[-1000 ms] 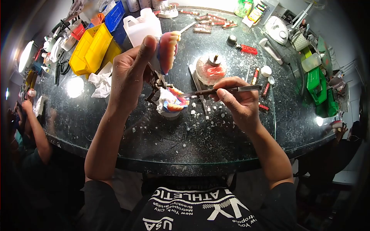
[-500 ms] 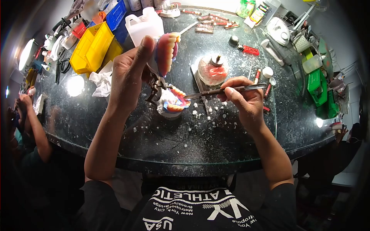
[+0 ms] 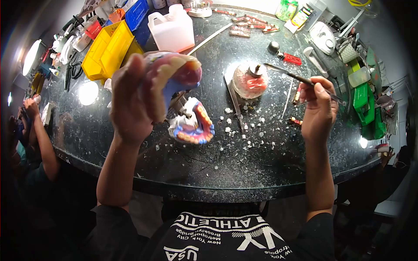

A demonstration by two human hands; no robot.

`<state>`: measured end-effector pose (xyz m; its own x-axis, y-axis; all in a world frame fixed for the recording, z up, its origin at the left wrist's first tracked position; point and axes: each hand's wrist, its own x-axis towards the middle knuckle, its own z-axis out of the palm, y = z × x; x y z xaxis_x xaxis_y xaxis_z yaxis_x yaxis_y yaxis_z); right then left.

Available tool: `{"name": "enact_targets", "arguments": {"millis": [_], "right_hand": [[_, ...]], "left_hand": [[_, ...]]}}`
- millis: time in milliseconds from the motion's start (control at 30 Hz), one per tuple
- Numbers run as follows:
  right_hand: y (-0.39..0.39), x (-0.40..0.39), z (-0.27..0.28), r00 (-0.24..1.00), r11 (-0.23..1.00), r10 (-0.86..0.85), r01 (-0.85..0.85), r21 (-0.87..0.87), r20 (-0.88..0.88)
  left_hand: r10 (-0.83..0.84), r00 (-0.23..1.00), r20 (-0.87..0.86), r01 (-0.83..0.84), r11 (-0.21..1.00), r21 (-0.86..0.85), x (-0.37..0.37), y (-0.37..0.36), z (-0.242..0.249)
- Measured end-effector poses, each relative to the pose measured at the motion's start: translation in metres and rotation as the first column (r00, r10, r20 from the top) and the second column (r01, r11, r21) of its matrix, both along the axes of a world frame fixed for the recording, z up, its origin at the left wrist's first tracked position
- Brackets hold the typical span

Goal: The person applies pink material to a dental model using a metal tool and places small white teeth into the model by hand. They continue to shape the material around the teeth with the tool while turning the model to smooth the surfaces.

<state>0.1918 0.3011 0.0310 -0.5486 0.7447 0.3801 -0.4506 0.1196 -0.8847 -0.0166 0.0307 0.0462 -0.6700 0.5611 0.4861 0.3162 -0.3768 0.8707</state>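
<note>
My left hand (image 3: 127, 106) is wrapped round the raised upper half of a dental articulator. On that half sits a pink wax denture (image 3: 159, 82) with teeth and blue material, blurred by motion. The metal hinge (image 3: 179, 105) joins it to the lower half, where a second wax denture (image 3: 203, 119) rests over a white base. My right hand (image 3: 320, 108) grips a wax knife (image 3: 289, 73) by its handle. Its tip is beside the wick of a glass spirit burner (image 3: 250, 82); I cannot make out a flame.
A metal tool (image 3: 235, 102) lies beside the burner among white crumbs. Behind stand a white jug (image 3: 172, 30) and a yellow bin (image 3: 106, 50). Red-brown sticks (image 3: 252, 21) lie at the back, a red-handled tool (image 3: 291, 58) and green bins (image 3: 363, 102) at right. Other people's arms (image 3: 43, 135) show far left.
My right hand has drawn the wax knife away from the lower denture, rightward and up to the burner. My left hand has tilted the articulator, turning the upper denture toward me.
</note>
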Motion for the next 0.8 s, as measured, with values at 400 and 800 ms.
{"name": "enact_targets", "arguments": {"millis": [400, 800], "right_hand": [[0.003, -0.002, -0.005, 0.999, 0.998, 0.034, -0.035, 0.047, 0.038], [0.001, -0.002, -0.006, 0.998, 0.998, 0.036, -0.039, 0.055, 0.054]], "left_hand": [[-0.509, 0.597, 0.621, 0.380, 0.860, 0.340, 0.038, -0.010, 0.054], [-0.472, 0.600, 0.645, 0.349, 0.881, 0.320, 0.041, -0.007, 0.051]]}}
